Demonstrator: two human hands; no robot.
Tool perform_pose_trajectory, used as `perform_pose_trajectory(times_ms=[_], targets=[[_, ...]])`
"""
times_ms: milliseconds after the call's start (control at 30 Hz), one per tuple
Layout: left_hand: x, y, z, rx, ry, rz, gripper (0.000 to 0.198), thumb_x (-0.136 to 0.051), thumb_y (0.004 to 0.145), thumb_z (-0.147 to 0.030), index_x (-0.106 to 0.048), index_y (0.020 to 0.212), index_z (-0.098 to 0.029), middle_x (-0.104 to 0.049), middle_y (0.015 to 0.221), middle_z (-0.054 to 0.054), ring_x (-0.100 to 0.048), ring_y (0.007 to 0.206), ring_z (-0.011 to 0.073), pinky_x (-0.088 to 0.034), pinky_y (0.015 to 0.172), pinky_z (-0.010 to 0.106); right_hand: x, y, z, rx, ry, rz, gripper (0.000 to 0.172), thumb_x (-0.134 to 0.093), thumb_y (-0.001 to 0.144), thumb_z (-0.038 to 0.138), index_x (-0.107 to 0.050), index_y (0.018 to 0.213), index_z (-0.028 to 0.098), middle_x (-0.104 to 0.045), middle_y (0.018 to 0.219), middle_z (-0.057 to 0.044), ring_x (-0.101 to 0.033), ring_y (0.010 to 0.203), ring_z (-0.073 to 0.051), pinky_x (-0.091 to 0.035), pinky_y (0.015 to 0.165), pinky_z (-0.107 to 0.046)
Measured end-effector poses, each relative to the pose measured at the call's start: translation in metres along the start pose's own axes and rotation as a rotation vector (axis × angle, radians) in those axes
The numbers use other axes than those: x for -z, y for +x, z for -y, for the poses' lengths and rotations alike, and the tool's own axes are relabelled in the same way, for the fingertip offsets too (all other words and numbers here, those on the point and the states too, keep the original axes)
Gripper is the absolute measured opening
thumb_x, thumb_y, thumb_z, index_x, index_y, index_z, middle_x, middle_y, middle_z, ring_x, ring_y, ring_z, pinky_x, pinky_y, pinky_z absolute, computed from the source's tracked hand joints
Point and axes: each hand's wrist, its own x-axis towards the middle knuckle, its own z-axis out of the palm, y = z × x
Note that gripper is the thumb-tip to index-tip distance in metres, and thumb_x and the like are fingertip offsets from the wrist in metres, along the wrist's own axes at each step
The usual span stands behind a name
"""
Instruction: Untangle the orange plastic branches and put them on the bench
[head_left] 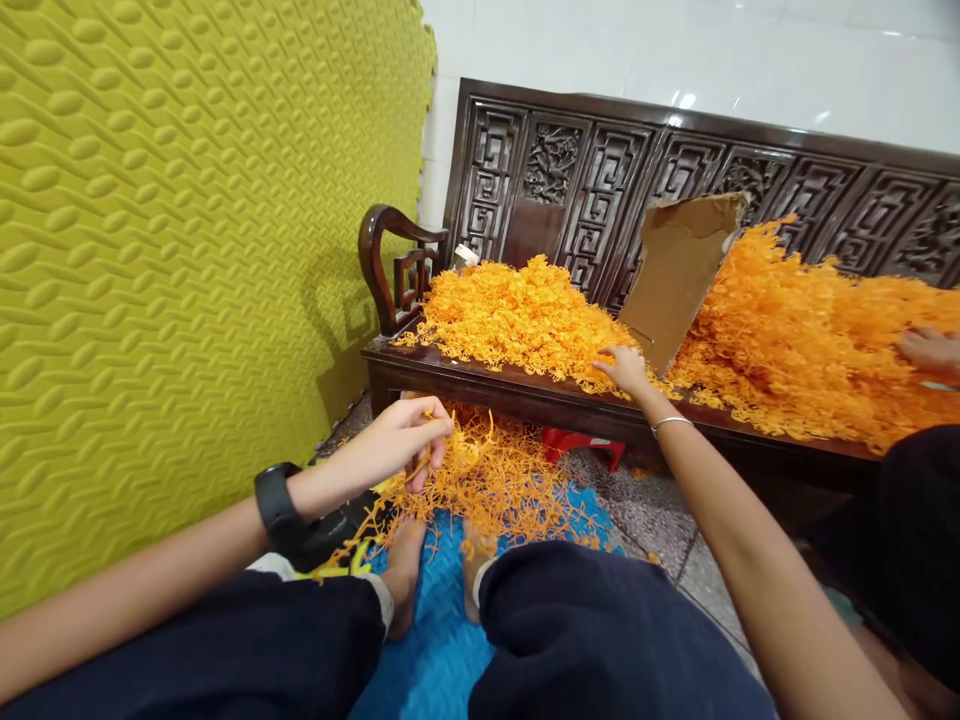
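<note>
My left hand (426, 436) hovers over the floor, fingers curled around thin orange plastic strands (471, 448) that look like sprue scraps. Below it, a tangle of orange stick-like scraps (510, 495) spreads around my feet. My right hand (624, 368) reaches to the front edge of a bench, its fingers apart and touching the right end of a pile of small orange plastic pieces (525, 310). Whether a single piece lies between those fingertips is too small to tell.
A brown cardboard sheet (671, 270) stands on the dark carved wooden bench (480, 375), dividing the pile from a larger orange heap (825, 340). Another person's hand (930, 352) touches that heap. A red plastic stool (592, 447) sits underneath. Yellow foam matting (187, 250) rises at left; blue matting (442, 650) lies below.
</note>
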Motion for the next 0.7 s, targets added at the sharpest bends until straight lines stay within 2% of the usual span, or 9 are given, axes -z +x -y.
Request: perform_pose_trajectory(times_ms=[167, 267, 367, 467, 533, 600, 700], targets=[[0.002, -0.003, -0.001, -0.004, -0.064, -0.015, 0.016, -0.04, 0.089, -0.032, -0.037, 0.077, -0.021, -0.058, 0.055, -0.005, -0.054, 0.033, 0.0097, -0.035, 0.033, 0.017, 0.042, 0.013, 0.038, 0.132, 0.006, 0.028, 0.015, -0.062, 0.071, 0.028, -0.066, 0.079, 0.015, -0.065, 0.093, -0.012, -0.054, 0.095, -0.028, -0.038, 0.087, -0.044], [0.002, -0.006, -0.002, -0.018, -0.066, -0.028, 0.018, -0.04, 0.089, -0.033, -0.037, 0.078, -0.02, -0.059, 0.054, -0.005, -0.054, 0.034, 0.0093, -0.035, 0.035, 0.017, 0.074, 0.006, 0.083, 0.258, 0.122, 0.078, 0.013, -0.059, 0.074, 0.026, -0.067, 0.077, 0.016, -0.067, 0.081, -0.007, -0.059, 0.077, -0.02, -0.044, 0.076, -0.035], [0.002, -0.008, -0.003, -0.052, -0.081, -0.051, 0.018, -0.041, 0.09, -0.033, -0.037, 0.078, -0.02, -0.057, 0.054, -0.005, -0.053, 0.035, 0.0083, -0.037, 0.037, 0.018, 0.096, -0.027, 0.14, 0.435, 0.34, 0.177, 0.02, -0.057, 0.079, 0.033, -0.067, 0.08, 0.016, -0.068, 0.077, -0.005, -0.061, 0.073, -0.017, -0.045, 0.071, -0.031], [0.003, -0.01, -0.005, -0.099, -0.104, -0.045, 0.018, -0.043, 0.089, -0.034, -0.039, 0.078, -0.02, -0.055, 0.053, -0.006, -0.05, 0.035, 0.0079, -0.038, 0.038, 0.018, 0.1, -0.078, 0.189, 0.556, 0.512, 0.362, 0.029, -0.049, 0.086, 0.042, -0.066, 0.085, 0.018, -0.067, 0.084, -0.004, -0.061, 0.079, -0.015, -0.045, 0.074, -0.029], [0.005, -0.013, -0.006, -0.128, -0.113, -0.029, 0.018, -0.045, 0.089, -0.034, -0.04, 0.079, -0.02, -0.054, 0.052, -0.007, -0.049, 0.035, 0.0076, -0.037, 0.038, 0.019, 0.095, -0.11, 0.206, 0.654, 0.612, 0.442, 0.035, -0.048, 0.086, 0.048, -0.063, 0.099, 0.019, -0.065, 0.099, -0.005, -0.059, 0.091, -0.016, -0.044, 0.078, -0.03], [0.008, -0.017, -0.008, -0.156, -0.123, -0.021, 0.017, -0.045, 0.089, -0.034, -0.041, 0.08, -0.02, -0.053, 0.052, -0.007, -0.047, 0.035, 0.0075, -0.037, 0.037, 0.018, 0.088, -0.133, 0.213, 0.798, 0.597, 0.427, 0.043, -0.056, 0.079, 0.053, -0.059, 0.108, 0.021, -0.059, 0.112, -0.007, -0.054, 0.103, -0.019, -0.041, 0.084, -0.033], [0.009, -0.021, -0.011, -0.177, -0.155, -0.031, 0.015, -0.045, 0.089, -0.032, -0.042, 0.079, -0.02, -0.052, 0.05, -0.007, -0.045, 0.035, 0.0071, -0.035, 0.036, 0.017, 0.078, -0.151, 0.215, 0.939, 0.397, 0.308, 0.05, -0.065, 0.071, 0.056, -0.058, 0.107, 0.022, -0.058, 0.111, -0.007, -0.05, 0.105, -0.022, -0.034, 0.088, -0.037]])
